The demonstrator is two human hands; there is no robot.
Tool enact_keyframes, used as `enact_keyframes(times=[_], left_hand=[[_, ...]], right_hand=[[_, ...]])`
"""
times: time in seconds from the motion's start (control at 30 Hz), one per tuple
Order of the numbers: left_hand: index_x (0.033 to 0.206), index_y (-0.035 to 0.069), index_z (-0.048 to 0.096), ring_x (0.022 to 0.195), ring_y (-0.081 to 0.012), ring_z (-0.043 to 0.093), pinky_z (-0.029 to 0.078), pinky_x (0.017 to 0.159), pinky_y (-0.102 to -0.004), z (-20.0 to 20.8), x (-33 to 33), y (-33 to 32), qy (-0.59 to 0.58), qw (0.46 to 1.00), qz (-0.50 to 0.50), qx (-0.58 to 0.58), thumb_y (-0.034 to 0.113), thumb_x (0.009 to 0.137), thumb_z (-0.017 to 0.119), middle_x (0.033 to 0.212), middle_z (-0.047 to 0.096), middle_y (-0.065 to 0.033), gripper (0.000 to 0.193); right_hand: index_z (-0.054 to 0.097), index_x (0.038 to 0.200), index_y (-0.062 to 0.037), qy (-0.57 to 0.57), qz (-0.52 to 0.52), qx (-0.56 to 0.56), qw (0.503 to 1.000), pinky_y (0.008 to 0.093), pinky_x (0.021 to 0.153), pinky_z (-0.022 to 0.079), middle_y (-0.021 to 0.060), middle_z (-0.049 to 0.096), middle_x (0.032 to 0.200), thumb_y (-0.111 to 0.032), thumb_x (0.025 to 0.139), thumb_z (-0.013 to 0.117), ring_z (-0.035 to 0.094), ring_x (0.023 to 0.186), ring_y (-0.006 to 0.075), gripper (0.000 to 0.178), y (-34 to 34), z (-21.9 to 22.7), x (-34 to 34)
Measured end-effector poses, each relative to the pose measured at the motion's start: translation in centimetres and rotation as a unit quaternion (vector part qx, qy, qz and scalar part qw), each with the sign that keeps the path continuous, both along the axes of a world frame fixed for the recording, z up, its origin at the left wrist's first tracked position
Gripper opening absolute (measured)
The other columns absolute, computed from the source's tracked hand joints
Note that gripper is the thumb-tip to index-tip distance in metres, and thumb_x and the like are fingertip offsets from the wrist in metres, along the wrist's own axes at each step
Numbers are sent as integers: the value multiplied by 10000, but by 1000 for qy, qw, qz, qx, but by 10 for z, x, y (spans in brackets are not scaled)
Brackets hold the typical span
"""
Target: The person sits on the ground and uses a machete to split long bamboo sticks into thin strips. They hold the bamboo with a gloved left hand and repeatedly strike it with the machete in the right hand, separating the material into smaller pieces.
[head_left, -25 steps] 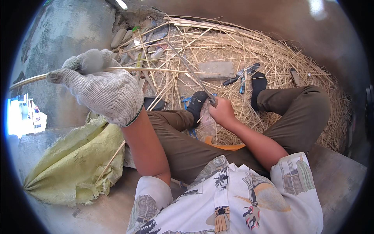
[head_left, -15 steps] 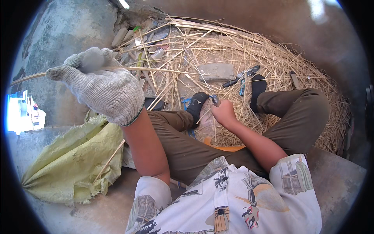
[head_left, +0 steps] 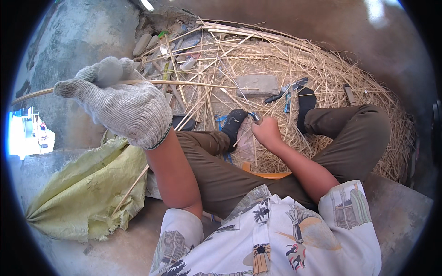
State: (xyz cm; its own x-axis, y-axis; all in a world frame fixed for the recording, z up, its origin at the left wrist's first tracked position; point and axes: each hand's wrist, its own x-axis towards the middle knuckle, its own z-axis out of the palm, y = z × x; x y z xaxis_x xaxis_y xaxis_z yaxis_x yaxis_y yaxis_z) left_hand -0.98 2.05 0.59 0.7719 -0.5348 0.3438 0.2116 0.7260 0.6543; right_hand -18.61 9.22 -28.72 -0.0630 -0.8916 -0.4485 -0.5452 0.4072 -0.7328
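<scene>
My left hand (head_left: 124, 103), in a grey-white knitted glove, is raised at the left with its fingers closed around a long thin bamboo strip (head_left: 198, 84). One end of the strip runs out past the left edge; the other reaches rightward over the litter to a grey brick (head_left: 257, 85). Low in the middle, my bare right hand (head_left: 267, 132) grips a knife (head_left: 256, 118) by its handle. Its thin blade seems to point up and left, crossing near the strip; whether they touch I cannot tell. My feet in dark socks lie on either side of the knife hand.
Bamboo strips and shavings (head_left: 331, 78) cover the floor ahead and to the right. Black sandals (head_left: 294, 87) lie beside the brick. Rubble and plastic scraps (head_left: 184, 55) are heaped by the left wall. A yellow-green sack (head_left: 87, 193) sits at my left. Part of an orange thing (head_left: 271, 175) shows beneath me.
Almost nothing differs. My right hand with the knife has shifted very slightly to the right; the left hand holds the strip in nearly the same place.
</scene>
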Motion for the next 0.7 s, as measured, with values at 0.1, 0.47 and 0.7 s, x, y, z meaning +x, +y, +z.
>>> enact_keyframes(times=[0.1,0.47,0.7], left_hand=[[769,137,607,624,-106,484,407,572,-254,0,0,0,1,1000,-9,-1,573,944,614,700,547,37,470],[702,148,511,572,-93,408,365,518,-249,2,1,-1,-15,1000,15,5,565,1000,545,644,418,50,514],[669,158,456,470,-89,314,273,397,-236,-3,9,6,-83,996,10,13,606,1000,503,574,341,57,560]], right_hand=[[715,893,8,-19,3,-47,999,490,773,540,254,698,844,-265,811,652,683,846,445,292,1,6,2],[687,739,29,7,-32,28,999,487,737,532,259,680,779,-240,796,645,680,790,435,277,9,-44,-17],[662,764,50,-38,1,-118,992,460,636,492,268,638,707,-222,800,643,640,649,409,275,10,-21,6]])
